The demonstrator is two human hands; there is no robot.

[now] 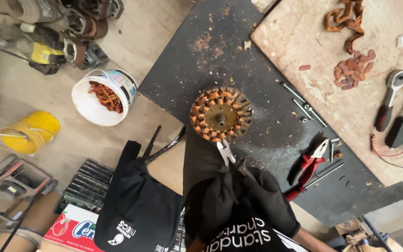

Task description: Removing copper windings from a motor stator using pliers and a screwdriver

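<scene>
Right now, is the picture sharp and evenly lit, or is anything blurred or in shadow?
Head view: the stator and red pliers are sharp; soft daylight, weak shadows. The gloved hands are dark, their detail lost; which hand is which is unclear. The wide lens bends the edges, so the bucket leans.

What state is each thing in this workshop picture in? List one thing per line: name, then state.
Stator: flat on the dark mat, copper windings partly pulled out.
Cutters: held in both gloved hands, tip at the stator's rim.
Red pliers: lying on the mat, handles spread.
White bucket: upright, open, holding some copper wire.
Ratchet: lying unused on the board.
</scene>
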